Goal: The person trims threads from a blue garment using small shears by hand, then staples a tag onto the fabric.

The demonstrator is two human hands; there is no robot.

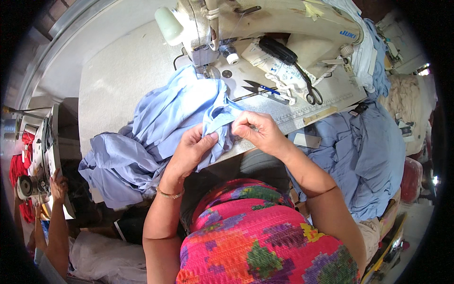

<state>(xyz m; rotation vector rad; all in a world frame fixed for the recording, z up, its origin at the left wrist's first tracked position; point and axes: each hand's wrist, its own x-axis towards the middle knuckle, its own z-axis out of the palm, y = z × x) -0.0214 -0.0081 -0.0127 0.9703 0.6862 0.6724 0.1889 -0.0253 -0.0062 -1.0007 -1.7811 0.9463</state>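
Left hand (191, 149) closed, thumb and fingers pinching a fold of the blue cloth (156, 128); right hand (257, 130) pinched shut on the same strip just beside it, likely pulling the edge taut for alignment. Cloth spread over the table (113, 80), bunched below the sewing machine (246, 23), hanging off the near edge. Scissors (302, 80) and snips (257, 89) parked right of the needle, within reach. Small white rectangular tag (306, 140) beside the blue pile (364, 156).

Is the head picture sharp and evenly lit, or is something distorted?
Head view: hands and blue fabric are sharp in soft daylight; the fisheye bends the table edge near the rim; corners are black; a window at far right is overexposed.
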